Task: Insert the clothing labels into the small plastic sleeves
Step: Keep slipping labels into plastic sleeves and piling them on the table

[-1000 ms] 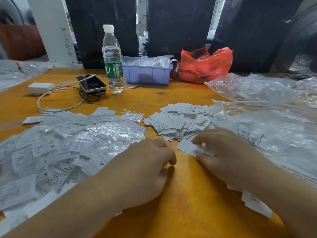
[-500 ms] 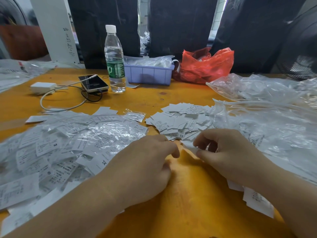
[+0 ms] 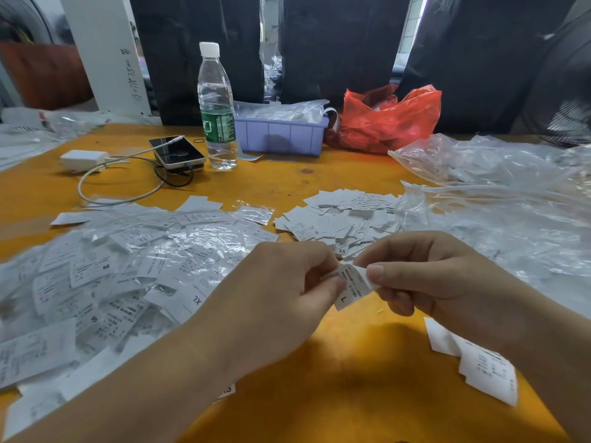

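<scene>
Both hands [image 3: 351, 282] now lifted, pinching an L label [image 3: 351, 290] together.

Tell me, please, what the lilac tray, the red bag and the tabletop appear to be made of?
Lilac tray: likely rigid moulded plastic, matte, with ribbed walls. Red bag: thin glossy plastic film, crinkled. Tabletop: seemingly wood, smooth orange-yellow finish, with knot-like marks.

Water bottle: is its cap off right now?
No. The water bottle stands upright beside the phone with its white cap screwed on top.
</scene>
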Motion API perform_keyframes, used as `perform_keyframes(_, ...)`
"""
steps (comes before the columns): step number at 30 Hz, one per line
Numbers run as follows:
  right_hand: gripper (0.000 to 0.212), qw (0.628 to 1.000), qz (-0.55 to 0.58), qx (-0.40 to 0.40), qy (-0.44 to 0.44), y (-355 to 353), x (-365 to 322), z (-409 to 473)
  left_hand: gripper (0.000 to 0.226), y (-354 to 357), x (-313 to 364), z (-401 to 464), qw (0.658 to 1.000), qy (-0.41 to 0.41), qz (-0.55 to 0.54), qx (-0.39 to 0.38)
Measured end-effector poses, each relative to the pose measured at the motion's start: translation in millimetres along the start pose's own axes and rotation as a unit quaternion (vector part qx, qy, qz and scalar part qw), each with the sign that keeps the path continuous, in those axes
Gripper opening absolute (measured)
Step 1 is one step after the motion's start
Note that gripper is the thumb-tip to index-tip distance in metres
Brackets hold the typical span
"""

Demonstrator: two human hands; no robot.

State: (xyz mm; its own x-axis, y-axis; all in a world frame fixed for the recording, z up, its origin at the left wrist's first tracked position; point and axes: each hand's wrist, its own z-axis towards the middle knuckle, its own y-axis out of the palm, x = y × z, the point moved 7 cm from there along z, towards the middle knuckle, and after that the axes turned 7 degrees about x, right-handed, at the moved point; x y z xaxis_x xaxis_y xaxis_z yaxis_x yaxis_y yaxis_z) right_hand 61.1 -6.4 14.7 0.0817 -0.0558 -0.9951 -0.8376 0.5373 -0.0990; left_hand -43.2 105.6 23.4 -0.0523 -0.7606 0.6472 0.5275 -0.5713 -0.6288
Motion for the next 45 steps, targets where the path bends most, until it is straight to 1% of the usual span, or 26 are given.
perform_keyframes(4,0.017,1.000,-0.003,0.018,-0.011,-2.6,-3.7,-0.6,0.016,3.9,2.7,-1.8,1.000,0.007,-0.004,-0.016)
perform_keyframes(7,0.024,1.000,-0.016,0.008,-0.008,0.5,-4.1,-2.4,0.018,5.5,7.3,-3.4,1.000,0.022,-0.010,-0.017)
perform_keyframes(10,0.020,1.000,-0.017,-0.004,-0.011,4.7,-3.1,-3.0,0.013,8.4,12.9,-4.6,0.999,0.043,-0.012,-0.024)
perform_keyframes(12,0.020,0.998,-0.049,-0.001,-0.027,5.2,-4.1,-3.3,0.013,7.9,14.1,-4.8,0.998,0.055,-0.005,-0.019)
perform_keyframes(15,0.019,0.988,-0.134,0.019,-0.071,1.3,-12.4,-6.9,0.018,5.2,14.9,-5.0,0.998,0.057,0.007,-0.016)
perform_keyframes(18,0.025,0.962,-0.237,0.069,-0.115,-9.8,-22.6,-11.3,0.017,3.5,15.6,-5.4,0.998,0.054,0.006,-0.012)
perform_keyframes(20,0.018,0.928,-0.320,0.120,-0.146,-20.2,-29.4,-12.6,0.018,4.4,14.6,-5.5,0.999,0.050,0.005,-0.011)
perform_keyframes(22,0.012,0.889,-0.397,0.159,-0.165,-27.9,-35.0,-13.9,0.014,5.1,13.1,-5.8,0.999,0.052,0.006,-0.007)
perform_keyframes(24,0.011,0.862,-0.443,0.188,-0.160,-34.4,-39.6,-16.5,0.007,5.6,12.3,-6.0,0.998,0.055,0.006,-0.007)
perform_keyframes(27,0.013,0.825,-0.492,0.233,-0.154,-42.1,-49.6,-23.3,0.017,6.5,12.7,-7.3,0.998,0.055,-0.004,-0.009)
perform_keyframes(29,0.015,0.809,-0.523,0.240,-0.119,-45.7,-49.7,-24.7,0.020,7.4,13.5,-7.1,0.998,0.060,-0.005,-0.005)
perform_keyframes(31,0.016,0.806,-0.550,0.210,-0.052,-45.8,-40.3,-23.9,0.019,8.8,14.5,-6.8,0.998,0.069,-0.006,0.000)
perform_keyframes(33,0.017,0.805,-0.572,0.156,0.005,-38.3,-28.6,-24.1,0.019,10.4,14.7,-6.3,0.997,0.072,-0.006,0.003)
perform_keyframes(35,0.023,0.803,-0.584,0.109,0.039,-28.8,-20.7,-27.2,0.021,11.9,13.3,-6.0,0.997,0.076,-0.006,0.006)
perform_keyframes(36,0.025,0.801,-0.589,0.102,0.044,-26.5,-20.8,-29.0,0.023,12.0,12.8,-5.9,0.997,0.077,-0.006,0.008)
perform_keyframes(39,0.027,0.794,-0.590,0.142,0.030,-36.6,-30.7,-29.3,0.030,13.9,11.3,-6.0,0.998,0.069,0.002,0.000)
perform_keyframes(42,0.038,0.788,-0.580,0.198,0.055,-59.1,-40.5,-29.7,0.029,13.4,11.2,-4.8,0.997,0.070,0.006,0.014)
perform_keyframes(45,0.031,0.746,-0.610,0.262,0.042,-77.5,-50.7,-33.5,0.025,16.4,12.2,-5.3,0.997,0.075,0.021,0.029)
